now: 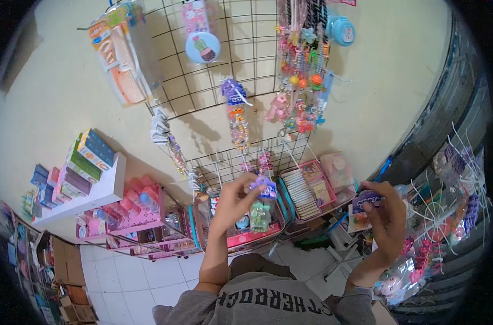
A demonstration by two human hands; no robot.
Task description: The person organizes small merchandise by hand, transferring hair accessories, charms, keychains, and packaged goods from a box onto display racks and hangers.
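My left hand (237, 201) is raised over a basket (233, 238) and pinches the purple card top of a small clear packet (260, 215) with pale green things inside. The packet hangs down from the fingertips. To the right, my right hand (388, 219) is closed around another small packet with a dark purple card (365, 202) and something orange and red below it. Ahead of my hands, a strip of similar purple-topped packets (237, 103) hangs from a hook on the wire grid (200, 89).
Pink baskets (311, 189) with boxed goods stand below the grid. At left, a white shelf (116, 179) carries colourful boxes above a pink rack (116, 226). A wire rack with hanging packets (439, 227) stands close by my right arm. Keychains (300, 108) hang overhead.
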